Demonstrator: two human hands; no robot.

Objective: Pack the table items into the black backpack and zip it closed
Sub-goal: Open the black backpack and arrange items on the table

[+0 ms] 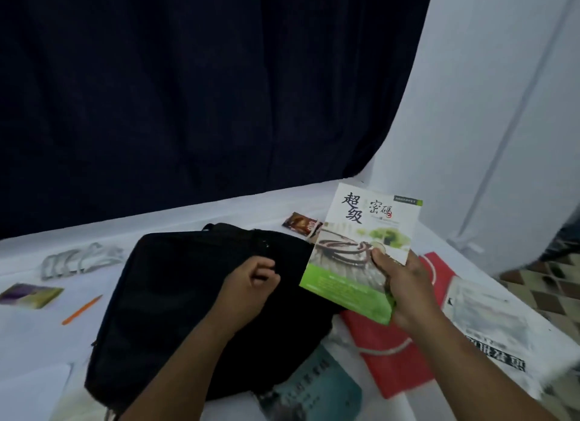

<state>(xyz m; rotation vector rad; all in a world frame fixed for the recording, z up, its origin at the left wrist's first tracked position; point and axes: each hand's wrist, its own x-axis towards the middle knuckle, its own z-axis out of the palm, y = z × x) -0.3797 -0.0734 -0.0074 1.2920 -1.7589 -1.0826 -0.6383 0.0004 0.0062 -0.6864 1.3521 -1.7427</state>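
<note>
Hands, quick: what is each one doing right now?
Left hand: fingers curled at the backpack; whether it grips anything cannot be told.
Right hand: holds the book.

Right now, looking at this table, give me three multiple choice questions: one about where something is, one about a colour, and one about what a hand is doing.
1. Where does the orange pen lie?
A. On the table left of the black backpack
B. On top of the backpack
C. Under the red folder

2. What colour is the lower band of the cover of the book being held up?
A. Blue
B. Green
C. Yellow

3. What is the right hand doing?
A. Resting flat on the table
B. Pulling a zip
C. Holding the book in its grip

Answers:
1. A, the pen lies on the white cloth, apart from the backpack's left edge.
2. B, a green band runs across the cover's lower part.
3. C, the thumb lies on the cover and the fingers wrap behind it, above the table.
</note>
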